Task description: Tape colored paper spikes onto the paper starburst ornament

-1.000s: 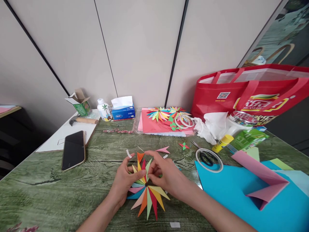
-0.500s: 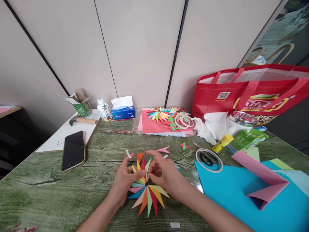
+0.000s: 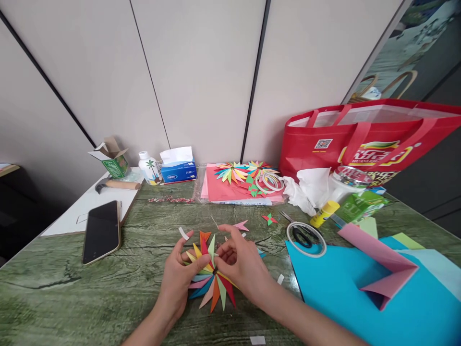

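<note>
A many-pointed paper star point(image 3: 218, 291) in several colours is held low over the table between both hands. My left hand point(image 3: 182, 274) grips its left points between thumb and fingers, and a small white strip point(image 3: 183, 233) clings to a fingertip. On the upper right, my right hand point(image 3: 239, 257) pinches at the star near a pale green point point(image 3: 212, 247). A thin pale sliver point(image 3: 214, 221) sticks up by its index finger. An orange folded piece point(image 3: 205, 237) shows at the top of the star. Behind the right hand lies a pink folded piece point(image 3: 241, 225).
Blue paper point(image 3: 345, 293) with a folded pink sheet point(image 3: 387, 259) covers the right side. Scissors point(image 3: 304, 236), a tape roll point(image 3: 326, 250) and a glue stick point(image 3: 324, 214) lie there. A phone point(image 3: 102, 232) and hammer point(image 3: 120, 184) are left; a red bag point(image 3: 298, 144) stands behind.
The view has shifted slightly, moving the background left. The star has tilted, and my right hand now covers more of its right side. Both hands stay on it.
</note>
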Tool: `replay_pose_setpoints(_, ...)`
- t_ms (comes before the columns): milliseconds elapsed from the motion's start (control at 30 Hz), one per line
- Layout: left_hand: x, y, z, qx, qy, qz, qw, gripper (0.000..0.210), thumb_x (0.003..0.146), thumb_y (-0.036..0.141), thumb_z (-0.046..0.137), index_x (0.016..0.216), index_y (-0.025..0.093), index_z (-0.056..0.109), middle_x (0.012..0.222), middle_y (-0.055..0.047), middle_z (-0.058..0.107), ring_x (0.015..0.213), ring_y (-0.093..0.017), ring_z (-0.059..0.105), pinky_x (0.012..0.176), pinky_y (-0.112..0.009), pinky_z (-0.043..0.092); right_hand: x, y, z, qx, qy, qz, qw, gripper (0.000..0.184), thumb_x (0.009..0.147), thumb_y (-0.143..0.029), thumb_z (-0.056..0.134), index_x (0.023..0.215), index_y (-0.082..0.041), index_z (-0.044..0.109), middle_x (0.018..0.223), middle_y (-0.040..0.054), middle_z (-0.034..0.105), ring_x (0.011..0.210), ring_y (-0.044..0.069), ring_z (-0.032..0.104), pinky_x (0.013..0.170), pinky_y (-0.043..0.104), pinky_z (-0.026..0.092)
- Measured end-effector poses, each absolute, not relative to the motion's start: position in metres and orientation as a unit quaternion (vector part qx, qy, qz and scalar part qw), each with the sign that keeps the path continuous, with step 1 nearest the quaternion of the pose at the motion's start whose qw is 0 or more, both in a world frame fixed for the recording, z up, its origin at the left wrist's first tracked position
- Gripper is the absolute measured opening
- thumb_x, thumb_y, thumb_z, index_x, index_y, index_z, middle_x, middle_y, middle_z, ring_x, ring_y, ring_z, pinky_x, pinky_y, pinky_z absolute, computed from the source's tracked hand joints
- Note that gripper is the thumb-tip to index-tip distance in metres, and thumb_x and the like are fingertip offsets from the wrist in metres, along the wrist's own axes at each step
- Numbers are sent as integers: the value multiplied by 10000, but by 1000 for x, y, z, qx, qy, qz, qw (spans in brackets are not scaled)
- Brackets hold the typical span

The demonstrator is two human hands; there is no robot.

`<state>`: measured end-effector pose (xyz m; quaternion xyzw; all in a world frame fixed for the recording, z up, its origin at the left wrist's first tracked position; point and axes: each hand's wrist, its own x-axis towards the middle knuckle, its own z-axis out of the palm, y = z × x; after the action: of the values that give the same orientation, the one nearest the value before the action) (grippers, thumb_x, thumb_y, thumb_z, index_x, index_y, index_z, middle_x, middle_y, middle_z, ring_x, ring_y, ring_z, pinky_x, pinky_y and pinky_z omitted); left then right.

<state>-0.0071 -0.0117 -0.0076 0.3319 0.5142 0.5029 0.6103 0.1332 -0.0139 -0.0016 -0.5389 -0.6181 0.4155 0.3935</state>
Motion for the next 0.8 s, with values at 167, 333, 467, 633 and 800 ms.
replay_pose_setpoints(167,-7,-11,-6,344,535,500,587,770,522,213,791,1196,141,426,461,103,572,434,-62,505,468,-148,412,132,-16,2,-551,-628,403,374,491,655,-85,508,1125,-176,399,622,-49,543,521,111,517,505,211,422)
replay_pose_setpoints(333,-7,-12,-6,346,534,500,588,758,522,223,788,1192,147,441,460,98,566,440,-71,507,458,-154,405,133,-17,7,-550,-601,443,375,447,661,-129,531,1090,-189,418,645,-37,549,554,121,522,518,219,430)
replay_pose_setpoints(467,-7,-14,-8,345,535,503,585,761,517,229,786,1197,154,451,469,91,575,433,-78,509,463,-169,413,130,-16,6,-561,-567,464,386,429,635,-116,531,1044,-188,425,632,-41,540,548,122,526,513,218,432)
replay_pose_setpoints(633,-5,-15,-5,344,542,499,583,805,498,247,792,1217,148,444,495,74,599,468,-100,532,495,-192,430,126,-17,0,-567,-580,430,396,446,610,-88,523,1030,-187,412,634,-50,526,538,113,525,508,205,433)
replay_pose_setpoints(800,-4,-14,-5,344,535,504,584,806,508,243,790,1221,132,433,488,76,601,462,-87,519,506,-182,420,123,-20,-9,-570,-651,329,378,503,621,-49,482,1098,-170,377,671,-32,547,545,118,543,524,213,444)
